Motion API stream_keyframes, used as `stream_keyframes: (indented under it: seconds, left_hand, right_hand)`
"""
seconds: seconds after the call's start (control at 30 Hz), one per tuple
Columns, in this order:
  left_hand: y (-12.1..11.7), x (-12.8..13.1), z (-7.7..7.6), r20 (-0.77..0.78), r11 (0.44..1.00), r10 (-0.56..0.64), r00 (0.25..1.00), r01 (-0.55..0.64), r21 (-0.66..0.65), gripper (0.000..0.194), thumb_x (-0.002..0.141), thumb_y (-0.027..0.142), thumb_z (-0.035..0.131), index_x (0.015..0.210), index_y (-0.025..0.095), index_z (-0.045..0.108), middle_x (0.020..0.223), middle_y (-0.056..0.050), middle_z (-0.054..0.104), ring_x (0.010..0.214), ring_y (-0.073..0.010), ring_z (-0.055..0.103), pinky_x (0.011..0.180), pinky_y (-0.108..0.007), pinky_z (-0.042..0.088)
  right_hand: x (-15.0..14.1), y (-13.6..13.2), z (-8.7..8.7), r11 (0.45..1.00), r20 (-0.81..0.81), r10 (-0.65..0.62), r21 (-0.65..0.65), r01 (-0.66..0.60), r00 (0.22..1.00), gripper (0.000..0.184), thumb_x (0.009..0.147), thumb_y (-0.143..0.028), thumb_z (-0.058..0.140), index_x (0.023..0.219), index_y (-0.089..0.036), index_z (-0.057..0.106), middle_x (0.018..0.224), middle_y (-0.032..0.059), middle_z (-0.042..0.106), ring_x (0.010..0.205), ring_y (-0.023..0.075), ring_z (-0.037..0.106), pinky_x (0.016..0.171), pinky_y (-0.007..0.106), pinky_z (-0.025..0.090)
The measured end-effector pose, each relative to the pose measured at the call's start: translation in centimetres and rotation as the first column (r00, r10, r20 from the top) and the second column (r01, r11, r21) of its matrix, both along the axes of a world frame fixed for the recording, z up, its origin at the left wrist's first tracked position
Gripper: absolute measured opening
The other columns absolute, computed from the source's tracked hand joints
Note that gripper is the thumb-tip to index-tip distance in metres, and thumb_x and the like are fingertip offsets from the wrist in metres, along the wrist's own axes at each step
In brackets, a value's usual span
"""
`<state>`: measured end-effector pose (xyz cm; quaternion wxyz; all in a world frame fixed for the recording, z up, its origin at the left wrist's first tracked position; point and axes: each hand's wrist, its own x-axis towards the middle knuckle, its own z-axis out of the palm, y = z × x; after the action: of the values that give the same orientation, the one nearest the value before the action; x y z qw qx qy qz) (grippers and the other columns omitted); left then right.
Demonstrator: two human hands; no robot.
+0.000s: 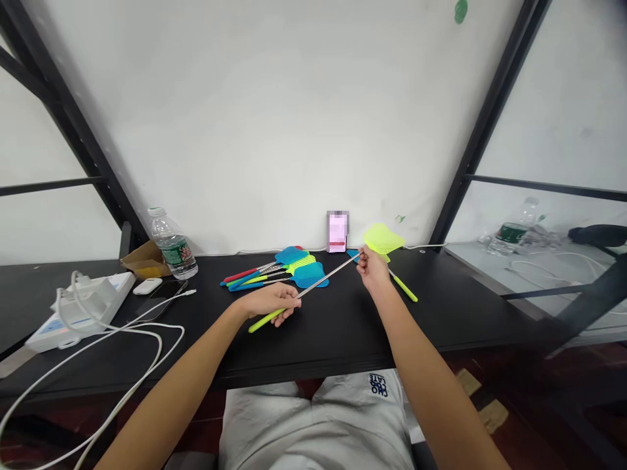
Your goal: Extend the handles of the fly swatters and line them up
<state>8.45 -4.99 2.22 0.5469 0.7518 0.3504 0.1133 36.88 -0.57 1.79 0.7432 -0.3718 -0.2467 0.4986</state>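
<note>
A yellow-green fly swatter (329,275) with an extended metal rod is held across my front, slanting up to the right. My left hand (272,303) is closed round its grip end, with part of the green handle sticking out below. My right hand (373,267) pinches the rod close to the swatter's mesh head, which stands out beyond the fingers. To the left lies a pile of fly swatters (308,274) with blue and yellow-green heads and red, blue and green handles. Another green handle (404,288) lies on the table beside my right wrist; a blue head shows partly behind that hand.
A phone (337,231) leans upright against the wall. On the left are a water bottle (172,244), a cardboard box (145,260), a white case (147,286), a dark phone (163,300), a power strip (81,313) and loose white cables (159,352). Black frame posts (482,124) rise at both sides.
</note>
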Motion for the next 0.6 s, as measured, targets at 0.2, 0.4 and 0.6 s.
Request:
stream_keyframes:
  seconds: [0.2,0.4,0.6]
  left_hand:
    - [1.4,-1.4,-0.6,-0.098,0.959,0.139,0.985,-0.109,0.262,0.038,0.083,0.056,0.054,0.076,0.018,0.049,0.061,0.003,0.054,0.041,-0.0084,0.049,0.040,-0.020,0.034]
    - [2.2,-1.7,-1.1,-0.178,0.844,0.305,0.935,-0.179,0.506,0.043,0.083,0.059,0.050,0.069,0.019,0.047,0.058,0.003,0.050,0.046,-0.0111,0.047,0.047,-0.023,0.031]
    - [2.5,-1.9,-1.3,-0.144,0.724,0.287,0.947,-0.116,0.680,0.046,0.087,0.058,0.044,0.062,0.020,0.046,0.060,0.000,0.046,0.058,-0.0151,0.044,0.055,-0.025,0.027]
  right_hand:
    - [1.0,0.3,-0.3,0.998,-0.019,-0.038,-0.043,0.037,0.999,0.013,0.079,-0.025,0.065,0.072,-0.015,0.059,0.054,-0.0055,0.047,0.039,0.0030,0.035,0.031,0.017,0.023]
    - [1.8,0.2,0.1,0.990,-0.059,-0.138,-0.047,0.135,0.989,0.023,0.085,-0.035,0.059,0.076,-0.015,0.060,0.054,-0.0055,0.047,0.038,0.0025,0.036,0.032,0.017,0.024]
    - [4.0,-0.1,0.7,0.973,-0.096,-0.228,-0.055,0.223,0.969,0.032,0.086,-0.049,0.055,0.077,-0.019,0.050,0.053,-0.0068,0.044,0.036,0.0040,0.033,0.032,0.019,0.027]
